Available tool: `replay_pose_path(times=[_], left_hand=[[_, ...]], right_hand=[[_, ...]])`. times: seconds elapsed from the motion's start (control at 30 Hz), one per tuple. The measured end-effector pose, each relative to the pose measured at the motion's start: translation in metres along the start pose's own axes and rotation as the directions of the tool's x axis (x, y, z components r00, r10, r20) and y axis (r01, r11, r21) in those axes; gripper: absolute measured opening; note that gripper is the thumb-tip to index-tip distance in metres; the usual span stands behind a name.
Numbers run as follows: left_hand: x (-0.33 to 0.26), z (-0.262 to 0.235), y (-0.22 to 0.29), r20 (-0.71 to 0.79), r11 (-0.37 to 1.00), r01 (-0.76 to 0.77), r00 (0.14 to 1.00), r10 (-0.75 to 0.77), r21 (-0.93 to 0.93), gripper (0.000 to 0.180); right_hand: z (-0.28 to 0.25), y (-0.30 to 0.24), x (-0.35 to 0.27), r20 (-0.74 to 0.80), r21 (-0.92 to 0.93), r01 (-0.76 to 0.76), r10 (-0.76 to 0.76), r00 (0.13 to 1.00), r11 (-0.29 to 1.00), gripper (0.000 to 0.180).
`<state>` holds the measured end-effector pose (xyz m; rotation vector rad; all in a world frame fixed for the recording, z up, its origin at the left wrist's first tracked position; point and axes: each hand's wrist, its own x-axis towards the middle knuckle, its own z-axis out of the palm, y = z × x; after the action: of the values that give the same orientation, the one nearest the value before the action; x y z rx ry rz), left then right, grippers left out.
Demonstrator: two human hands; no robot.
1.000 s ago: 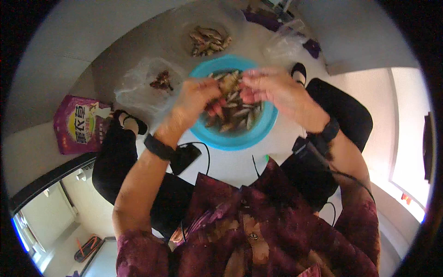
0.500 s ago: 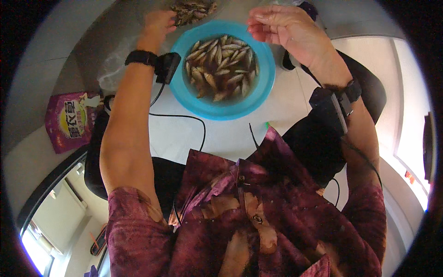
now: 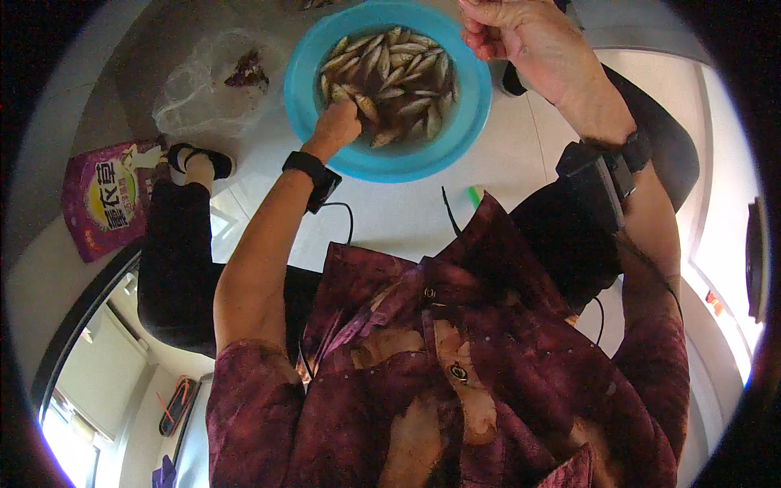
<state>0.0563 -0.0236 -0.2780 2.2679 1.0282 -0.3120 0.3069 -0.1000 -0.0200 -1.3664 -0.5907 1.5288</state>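
Note:
A round blue basin [image 3: 476, 122] holds murky water and many small silvery fish [image 3: 407, 61]. My left hand [image 3: 335, 128] reaches over the basin's near left rim, its fingers bent down and closed on a fish at the water's left side. Their tips are partly hidden. Beyond the right rim, my right hand [image 3: 529, 41] is raised at the top edge of the view. Its fingers are curled in towards the thumb, and what they hold, if anything, cannot be made out.
A clear plastic bag [image 3: 191, 102] with dark reddish scraps [image 3: 246, 71] lies left of the basin. Farther left is a purple printed pouch [image 3: 106, 199]. A small heap [image 3: 309, 3] shows at the top edge. Black cables [image 3: 351, 224] hang from the wrist devices; my knees flank the basin.
My left hand has come back from the heap beyond the basin down to the fish in the water. My right hand has moved slightly up, its fingers more curled. The view has shifted.

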Motion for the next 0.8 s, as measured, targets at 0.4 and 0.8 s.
replay_pose_path(times=[0.4,0.8], left_hand=[[0.016,0.075,-0.022,0.016,0.89,-0.129,0.991,0.135,0.437,0.018],[0.026,0.079,-0.032,-0.044,0.99,-0.144,0.989,0.144,0.007,0.015]], right_hand=[[0.011,0.004,0.008,-0.01,-0.004,-0.079,0.079,0.997,0.997,0.014],[0.014,0.003,0.001,0.008,-0.031,-0.04,0.04,0.999,0.999,0.014]])
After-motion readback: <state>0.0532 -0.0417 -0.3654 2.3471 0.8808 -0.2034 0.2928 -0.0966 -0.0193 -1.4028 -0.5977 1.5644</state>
